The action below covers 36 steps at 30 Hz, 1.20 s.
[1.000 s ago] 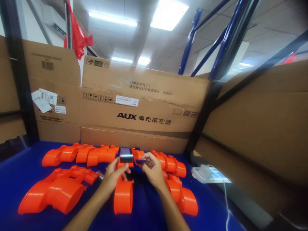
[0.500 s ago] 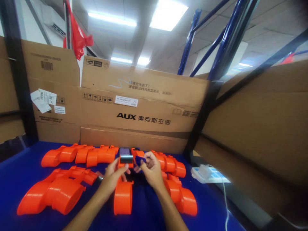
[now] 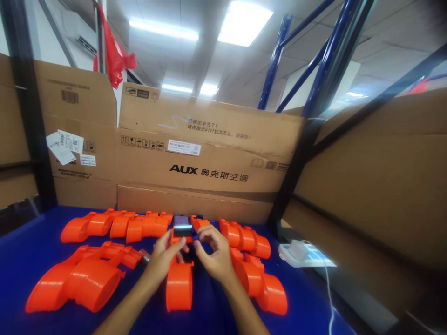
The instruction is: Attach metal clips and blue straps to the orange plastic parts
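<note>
Orange plastic tape dispenser point(image 3: 179, 274), the handheld kind with a round hub at the near end and a grey metal plate up at the head, sits flat on the blue counter point(image 3: 21, 260), dead centre in front of the person, and that's the piece being worked on. Left hand point(image 3: 162, 258) is curled around the dispenser's left side near the neck, thumb over the top, pinning it in place. Right hand point(image 3: 213, 256) is closed too, fingertips pinched right at the dispenser's head, and a sliver of some small dark blue part point(image 3: 196, 237) peeks out by them; can't tell exactly what it is or whether it's seated yet. My read is that this is the fitting step, with the little piece being pressed onto the head while the other hand braces the body. Next move probably needs a firm, square push without letting the dispenser slide on the counter. Left of the dispenser there are two batches of matching orange dispensers point(image 3: 80, 279), one further back point(image 3: 115, 223), and another bunch just to its right point(image 3: 254, 274). Further right sits a small white gadget with a cord point(image 3: 296, 251). Behind it all stands a wall of brown cardboard boxes point(image 3: 209, 163).
</note>
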Tool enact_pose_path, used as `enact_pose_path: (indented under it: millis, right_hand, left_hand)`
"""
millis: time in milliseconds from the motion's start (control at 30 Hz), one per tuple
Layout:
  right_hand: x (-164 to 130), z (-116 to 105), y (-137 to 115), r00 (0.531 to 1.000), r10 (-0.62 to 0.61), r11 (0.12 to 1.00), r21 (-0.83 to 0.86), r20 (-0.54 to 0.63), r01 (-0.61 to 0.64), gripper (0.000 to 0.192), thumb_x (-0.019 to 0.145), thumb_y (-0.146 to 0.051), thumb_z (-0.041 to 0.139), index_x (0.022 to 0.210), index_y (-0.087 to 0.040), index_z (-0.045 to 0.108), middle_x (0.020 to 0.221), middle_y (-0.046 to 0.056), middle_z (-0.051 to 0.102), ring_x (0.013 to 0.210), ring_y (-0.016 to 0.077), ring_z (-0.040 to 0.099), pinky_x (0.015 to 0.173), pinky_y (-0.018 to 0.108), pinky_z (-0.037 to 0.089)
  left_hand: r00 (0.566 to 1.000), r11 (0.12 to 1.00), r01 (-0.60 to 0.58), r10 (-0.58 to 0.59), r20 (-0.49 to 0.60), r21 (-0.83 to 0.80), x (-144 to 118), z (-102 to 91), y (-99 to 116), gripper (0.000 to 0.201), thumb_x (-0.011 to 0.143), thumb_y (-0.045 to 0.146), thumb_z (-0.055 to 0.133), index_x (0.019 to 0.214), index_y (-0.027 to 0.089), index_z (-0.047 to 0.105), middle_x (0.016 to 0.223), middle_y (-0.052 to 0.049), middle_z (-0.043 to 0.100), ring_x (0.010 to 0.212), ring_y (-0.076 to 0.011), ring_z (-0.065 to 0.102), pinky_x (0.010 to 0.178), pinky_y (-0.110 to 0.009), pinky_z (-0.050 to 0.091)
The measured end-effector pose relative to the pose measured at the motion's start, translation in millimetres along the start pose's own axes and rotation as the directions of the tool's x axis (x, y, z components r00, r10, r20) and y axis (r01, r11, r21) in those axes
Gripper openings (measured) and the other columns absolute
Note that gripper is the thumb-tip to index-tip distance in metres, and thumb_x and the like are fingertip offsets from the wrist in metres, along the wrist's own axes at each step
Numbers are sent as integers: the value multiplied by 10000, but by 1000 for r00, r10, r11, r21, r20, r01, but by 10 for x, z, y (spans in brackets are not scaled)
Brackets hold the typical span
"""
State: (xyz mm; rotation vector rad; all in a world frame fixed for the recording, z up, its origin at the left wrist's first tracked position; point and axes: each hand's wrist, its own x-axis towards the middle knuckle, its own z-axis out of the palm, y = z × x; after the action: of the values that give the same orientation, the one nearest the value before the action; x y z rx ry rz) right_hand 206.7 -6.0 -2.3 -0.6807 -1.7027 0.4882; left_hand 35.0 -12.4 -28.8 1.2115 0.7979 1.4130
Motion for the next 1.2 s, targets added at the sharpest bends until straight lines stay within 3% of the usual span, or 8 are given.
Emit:
enact_pose_path:
  millis: [333,533,800,1200]
  right_hand:
    - [-4,-36,-54,986,-153,963,-212,71,165,136,844,-173,618,753,-217,527,794,33,580,712,174,536,647,296,451]
    - [-16,-46,-33,970,-212,938,-254,118,236,137,849,-149,594,772,-220,504,813,40,570,759,185,551,672,302,452]
    - [-36,-40,-46,962,-210,927,-277,177,254,138,863,-138,564,794,-224,483,817,43,559,759,186,541,678,307,445]
    - [-32,-20,-134,971,-169,956,-210,170,203,157,881,-176,560,762,-222,468,811,35,533,771,189,519,690,313,414]
  left_hand:
    - [1000,1000,-10,10,18,3,0,-3,-16,376,802,435,707,1042,159,621,768,-21,670,509,-116,595,508,-234,464]
    - [999,1000,-12,12,30,2,-5,1,-17,392,796,440,709,1057,158,630,758,-23,668,512,-119,594,500,-230,466]
    - [998,1000,-3,5,56,-20,-7,-3,-31,384,797,429,713,1060,161,633,755,-24,672,507,-116,594,496,-225,471]
    - [998,999,3,0,63,-50,-30,20,10,413,782,414,743,1080,146,644,753,-26,681,501,-111,589,501,-218,478]
